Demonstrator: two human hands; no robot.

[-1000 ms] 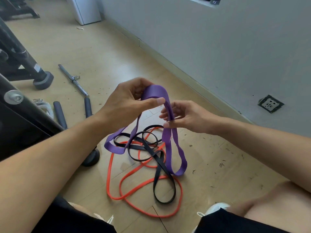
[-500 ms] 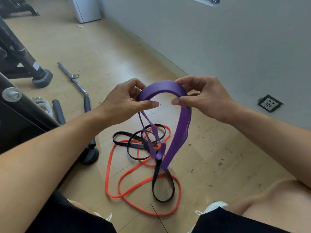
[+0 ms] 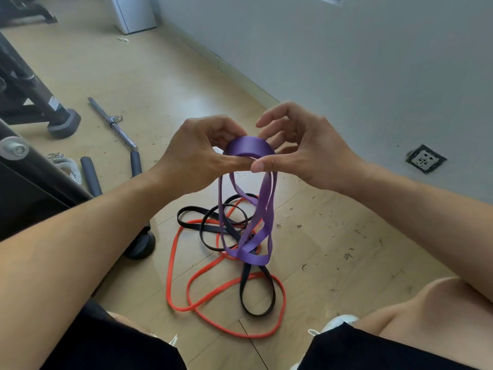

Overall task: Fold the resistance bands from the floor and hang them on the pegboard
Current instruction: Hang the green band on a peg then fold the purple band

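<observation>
Above the wood floor (image 3: pixel 333 249), both hands' fingers (image 3: pixel 260 165) pinch the purple band (image 3: pixel 249 146), loops hanging vertically.

left hand (image 3: pixel 197 153), right hand (image 3: pixel 301 148), both pinching

purple band (image 3: pixel 249 146): its top fold runs behind the thumbs of both hands, grip hidden there
black band (image 3: pixel 257 295): crossings under the hanging purple loops covered
gym frame (image 3: pixel 32 166): left of the left hand (image 3: pixel 197 153), cut by the edge
wall socket (image 3: pixel 426 158): beyond the right hand (image 3: pixel 306 148), holes too small to read
</observation>
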